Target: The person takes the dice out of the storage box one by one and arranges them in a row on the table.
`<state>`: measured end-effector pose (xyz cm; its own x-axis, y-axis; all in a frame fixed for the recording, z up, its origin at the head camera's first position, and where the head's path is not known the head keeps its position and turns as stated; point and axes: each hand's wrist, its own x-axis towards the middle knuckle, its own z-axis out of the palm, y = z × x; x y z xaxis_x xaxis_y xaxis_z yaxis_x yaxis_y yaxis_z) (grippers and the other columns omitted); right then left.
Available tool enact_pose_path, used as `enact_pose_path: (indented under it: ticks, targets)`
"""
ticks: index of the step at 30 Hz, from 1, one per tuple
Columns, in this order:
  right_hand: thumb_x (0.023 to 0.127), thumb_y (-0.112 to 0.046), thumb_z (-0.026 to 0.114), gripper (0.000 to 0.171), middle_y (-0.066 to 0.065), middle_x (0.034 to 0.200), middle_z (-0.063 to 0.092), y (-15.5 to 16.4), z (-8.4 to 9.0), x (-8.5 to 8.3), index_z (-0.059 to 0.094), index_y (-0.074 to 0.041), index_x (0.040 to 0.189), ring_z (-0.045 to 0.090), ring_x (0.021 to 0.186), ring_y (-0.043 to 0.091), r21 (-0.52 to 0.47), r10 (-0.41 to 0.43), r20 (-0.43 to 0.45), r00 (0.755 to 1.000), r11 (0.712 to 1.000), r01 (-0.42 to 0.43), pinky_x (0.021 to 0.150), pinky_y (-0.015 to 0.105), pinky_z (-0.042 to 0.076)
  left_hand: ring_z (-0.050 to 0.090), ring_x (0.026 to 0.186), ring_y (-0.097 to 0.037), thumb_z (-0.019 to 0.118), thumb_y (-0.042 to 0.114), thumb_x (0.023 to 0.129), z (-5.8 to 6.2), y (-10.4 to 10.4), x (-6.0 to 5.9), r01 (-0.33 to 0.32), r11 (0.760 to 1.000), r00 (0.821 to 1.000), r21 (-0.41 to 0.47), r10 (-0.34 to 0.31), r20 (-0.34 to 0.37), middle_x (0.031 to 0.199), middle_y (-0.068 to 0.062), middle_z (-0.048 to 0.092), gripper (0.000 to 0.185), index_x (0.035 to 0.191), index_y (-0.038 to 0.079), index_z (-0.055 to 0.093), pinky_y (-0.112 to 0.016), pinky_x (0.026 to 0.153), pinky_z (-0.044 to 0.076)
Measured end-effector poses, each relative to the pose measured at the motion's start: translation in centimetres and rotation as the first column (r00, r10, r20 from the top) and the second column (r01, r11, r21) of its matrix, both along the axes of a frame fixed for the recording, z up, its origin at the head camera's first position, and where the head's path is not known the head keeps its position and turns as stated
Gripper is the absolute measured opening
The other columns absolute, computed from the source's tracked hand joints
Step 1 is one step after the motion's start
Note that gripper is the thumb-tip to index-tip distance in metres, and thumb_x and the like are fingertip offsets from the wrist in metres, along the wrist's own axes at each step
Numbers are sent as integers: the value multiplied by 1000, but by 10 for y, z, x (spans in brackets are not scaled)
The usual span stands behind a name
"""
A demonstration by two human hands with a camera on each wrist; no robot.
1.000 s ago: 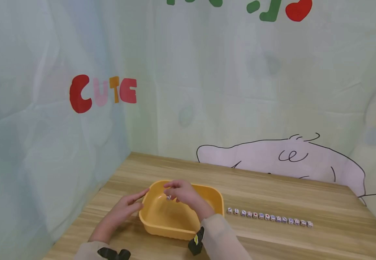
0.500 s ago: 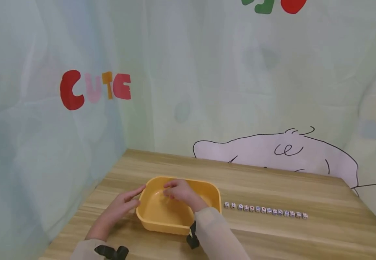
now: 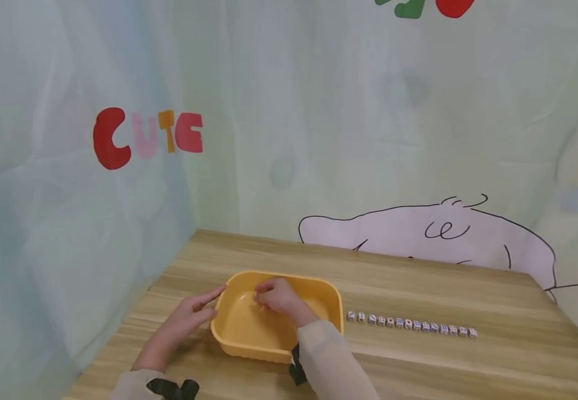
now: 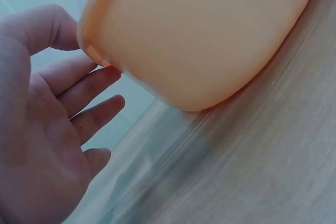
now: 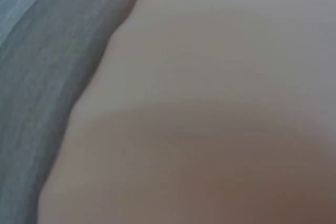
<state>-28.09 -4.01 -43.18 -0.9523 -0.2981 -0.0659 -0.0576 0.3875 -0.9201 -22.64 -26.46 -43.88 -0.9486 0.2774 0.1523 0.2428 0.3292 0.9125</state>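
Note:
A yellow plastic basin point(image 3: 259, 350) stands on the wooden table. Beside its left wall is my left hand point(image 3: 186, 319), its extended index finger and thumb touching the rim; in the left wrist view the left hand point(image 4: 47, 124) has its other fingers loosely spread along the outside of the basin point(image 4: 199, 40). Inside the basin, my right hand point(image 3: 281, 297) reaches down with curled fingers, thumb and fingertips pinched together on a small white die that they now hide. The right wrist view is blurred and filled by skin and a grey edge.
To the right of the basin, a row of several white dice point(image 3: 408, 324) with coloured pips runs across the table point(image 3: 418, 366). Fabric walls point(image 3: 368, 111) with lettering and a cartoon drawing enclose the back and left side.
My right fingers have lowered and curled inward, covering the die seen at their tips a second ago. My left hand stays at the rim. The head view has shifted slightly.

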Motion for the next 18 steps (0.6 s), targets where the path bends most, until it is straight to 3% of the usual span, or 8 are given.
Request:
enact_pose_path:
  ticks: [5,11,18]
  targets:
    - [85,0,66,18,1,67,59,0,2,-1,66,8,101,47,53,9,20,10,21,1000,1000,-10,48,17,39,36,134,-35,56,10,89,0,0,-2,0,1000,1000,0,0,-1,145,-16,44,54,141,-1,45,-51,108,31]
    - [83,1,67,14,1,58,50,0,0,-2,65,9,95,44,50,9,52,39,29,999,998,-41,47,17,36,32,136,-41,55,9,89,0,-1,-1,20,1000,1000,19,-20,5,146,-20,41,55,141,-4,42,-57,109,28]
    - [81,1,68,7,1,57,51,1,2,-1,64,4,85,45,50,10,100,19,40,999,995,-23,46,17,36,31,137,-40,55,10,90,-1,-1,-2,12,1000,1000,18,-12,24,147,-19,40,55,142,-3,42,-56,109,28]
